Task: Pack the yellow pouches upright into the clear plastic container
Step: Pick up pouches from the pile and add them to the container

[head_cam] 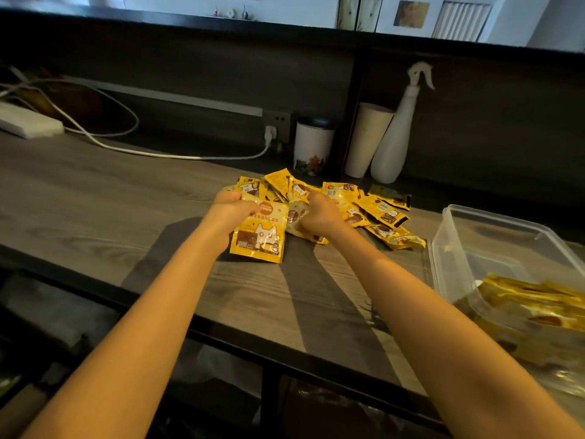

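A loose heap of yellow pouches [376, 213] lies on the wooden table, past the middle. My left hand [229, 207] grips one yellow pouch [261, 232] by its top edge, printed face toward me, lifted at the heap's left side. My right hand [316, 213] is curled round another pouch [299, 213] in the middle of the heap. At the right edge stands the clear plastic container [459, 236]; several yellow pouches [531, 299] stand on edge in its near end, and its far end holds none.
Against the dark back panel stand a white canister with a dark lid [313, 147], a paper cup [367, 137] and a white spray bottle [399, 131]. A white cable [126, 150] runs to a wall socket [275, 122]. The table's front edge [221, 327] crosses below my forearms.
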### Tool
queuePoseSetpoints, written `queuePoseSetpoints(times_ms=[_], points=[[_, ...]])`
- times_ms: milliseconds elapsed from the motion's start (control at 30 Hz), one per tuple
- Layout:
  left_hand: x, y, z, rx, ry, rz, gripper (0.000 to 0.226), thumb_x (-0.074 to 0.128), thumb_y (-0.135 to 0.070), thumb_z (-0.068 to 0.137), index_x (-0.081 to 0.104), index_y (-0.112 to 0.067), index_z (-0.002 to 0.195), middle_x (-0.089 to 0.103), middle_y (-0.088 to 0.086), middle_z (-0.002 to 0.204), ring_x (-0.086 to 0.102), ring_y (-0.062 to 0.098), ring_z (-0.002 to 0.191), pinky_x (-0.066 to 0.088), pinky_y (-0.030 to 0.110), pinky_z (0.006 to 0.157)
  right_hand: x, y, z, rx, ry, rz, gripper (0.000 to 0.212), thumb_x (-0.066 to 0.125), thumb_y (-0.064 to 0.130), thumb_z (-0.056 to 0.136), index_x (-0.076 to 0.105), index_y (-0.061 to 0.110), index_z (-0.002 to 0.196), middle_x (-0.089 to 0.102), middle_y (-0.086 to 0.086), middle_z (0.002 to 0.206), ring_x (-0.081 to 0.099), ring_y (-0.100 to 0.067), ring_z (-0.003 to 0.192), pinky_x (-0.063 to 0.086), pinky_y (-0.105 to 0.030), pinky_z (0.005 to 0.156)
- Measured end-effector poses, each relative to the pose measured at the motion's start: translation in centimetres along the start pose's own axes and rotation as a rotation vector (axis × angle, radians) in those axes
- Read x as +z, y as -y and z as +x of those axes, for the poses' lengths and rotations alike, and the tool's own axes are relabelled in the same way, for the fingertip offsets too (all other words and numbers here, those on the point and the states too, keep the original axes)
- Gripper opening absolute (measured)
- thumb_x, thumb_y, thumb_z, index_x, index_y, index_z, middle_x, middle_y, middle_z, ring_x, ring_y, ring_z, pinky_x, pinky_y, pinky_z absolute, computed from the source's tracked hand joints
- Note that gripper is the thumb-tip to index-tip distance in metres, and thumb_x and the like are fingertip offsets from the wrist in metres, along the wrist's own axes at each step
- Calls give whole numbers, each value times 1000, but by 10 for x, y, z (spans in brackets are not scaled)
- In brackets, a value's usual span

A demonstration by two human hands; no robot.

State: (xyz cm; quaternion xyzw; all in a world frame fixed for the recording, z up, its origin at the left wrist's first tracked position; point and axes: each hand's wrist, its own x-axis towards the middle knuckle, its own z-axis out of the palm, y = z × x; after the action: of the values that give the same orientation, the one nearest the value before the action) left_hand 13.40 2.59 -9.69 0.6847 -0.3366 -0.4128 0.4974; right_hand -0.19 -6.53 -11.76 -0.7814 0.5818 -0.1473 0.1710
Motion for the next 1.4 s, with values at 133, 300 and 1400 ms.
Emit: queuePoseSetpoints(times_ms=[133, 300, 1400], points=[[0, -1, -7, 39, 13, -1, 26, 59, -11, 88, 58, -10, 114, 67, 12, 111, 66, 23, 91, 53, 33, 69, -7, -3, -9, 48, 6, 37, 29, 77, 25, 73, 53, 9, 76, 50, -3, 71, 52, -21, 83, 35, -24, 47], [0, -11, -29, 110, 0, -22, 18, 58, -10, 89, 58, -12, 106, 64, 7, 99, 64, 18, 81, 52, 29, 63, -33, -1, -29, 51, -47, 134, 32, 77, 22, 74, 48, 12, 64, 46, 1, 63, 48, -14, 64, 33, -22, 47], [211, -66, -151, 831, 350, 345, 11, 66, -2, 80, 62, -10, 87, 61, 3, 88, 56, 10, 81, 44, 14, 63, -202, -200, -199, 56, -538, 539, 14, 58, 24, 91, 62, 28, 78, 69, -6, 90, 64, -18, 80, 55, -32, 67]])
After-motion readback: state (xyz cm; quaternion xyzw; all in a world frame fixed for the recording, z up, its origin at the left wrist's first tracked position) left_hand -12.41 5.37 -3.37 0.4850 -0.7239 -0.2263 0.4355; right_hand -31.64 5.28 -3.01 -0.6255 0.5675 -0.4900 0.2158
